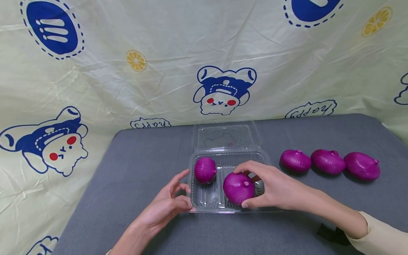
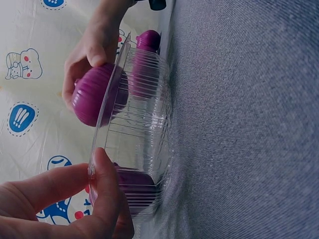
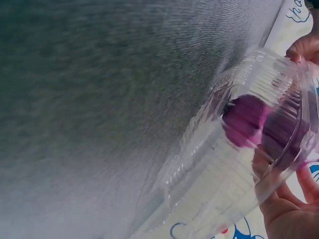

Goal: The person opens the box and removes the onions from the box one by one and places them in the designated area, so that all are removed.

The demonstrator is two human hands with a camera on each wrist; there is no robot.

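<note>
A clear plastic clamshell box (image 1: 210,204) lies on the table with its lid (image 1: 227,136) folded back. At its left edge my left hand (image 1: 169,202) pinches the rim between thumb and fingers, closely seen in the left wrist view, where the hand (image 2: 75,204) is large. One red onion (image 1: 205,170) sits in the left part of the box. Over the right part, my right hand (image 1: 271,184) grips a second red onion (image 1: 239,188), thumb on the near side and fingers behind. This held onion (image 2: 94,94) is partly above the rim in the left wrist view.
Three more red onions stand in a row to the right of the box: a near one (image 1: 295,161), a middle one (image 1: 328,162) and a far one (image 1: 362,166). A grey cloth (image 1: 134,170) covers the table. Behind it hangs a printed curtain (image 1: 165,85).
</note>
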